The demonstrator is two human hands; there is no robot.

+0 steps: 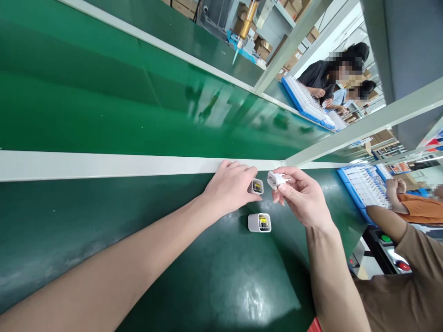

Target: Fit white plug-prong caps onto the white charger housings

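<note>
My left hand (233, 184) reaches across the green tabletop, its thumb and fingers around a white charger housing (256, 186). That housing's open end faces right and shows yellow and black parts inside. Pinched between the thumb and fingers of my right hand (302, 193) is a white plug cap (276, 180) with metal prongs. The cap is just right of the left hand's housing, a small gap apart. Below both hands a second white charger housing (259, 223) lies on the tabletop, its open end also to the right, with yellow and black parts showing.
A pale metal rail (104, 165) runs along the tabletop's far side, and a slanted post (367, 122) rises from it. Blue trays (363, 191) of white parts stand at right. A co-worker's brown sleeve (401, 295) is near, by a box with green and red buttons (386, 253).
</note>
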